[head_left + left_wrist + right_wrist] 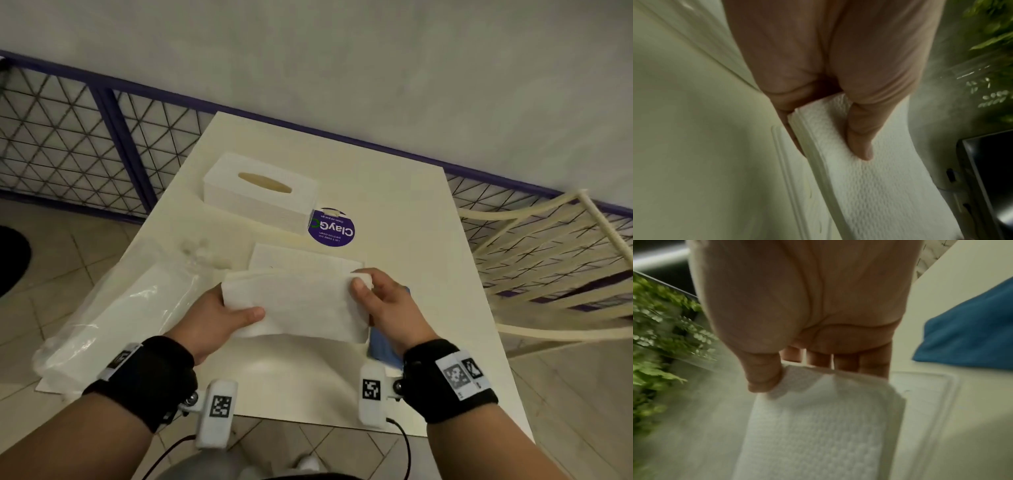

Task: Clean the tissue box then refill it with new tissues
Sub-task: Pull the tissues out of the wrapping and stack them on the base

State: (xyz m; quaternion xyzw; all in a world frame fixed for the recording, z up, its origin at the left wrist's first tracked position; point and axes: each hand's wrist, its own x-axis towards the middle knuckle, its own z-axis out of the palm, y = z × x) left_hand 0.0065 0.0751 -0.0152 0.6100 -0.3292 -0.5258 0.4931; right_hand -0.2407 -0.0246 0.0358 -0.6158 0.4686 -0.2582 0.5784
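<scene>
Both hands hold a stack of tissues (301, 305) above the near half of the table (411, 212). The left hand (219, 318) grips the stack's left end, thumb on top and fingers beneath; the left wrist view shows the thumb pressed across the embossed top sheet. The right hand (383, 308) pinches the right end, thumb on top near the far corner, four fingers under it.

The box (260, 192), white with an oval slot on top, sits well apart at the far side of the table, just beside a purple sticker (331, 226). A flat white panel (305, 262), probably the box's base, lies on the table just beyond the stack. A clear wrapper (113, 315) with more tissues in it lies at the left edge, and a blue cloth (383, 346) is partly hidden under the right wrist.

The step in hand looks like squaring the stack before loading it. To do it well, the grip should stay light and even at both ends, so that the sheets keep their edges flush and do not bow or fan; the stack sags slightly along its near edge already. It should probably go down centred on the panel, long sides parallel, with the top sheet free to feed through the slot.

Both forearms reach forward from the near edge, wrists level, palms turned inward toward each other.
</scene>
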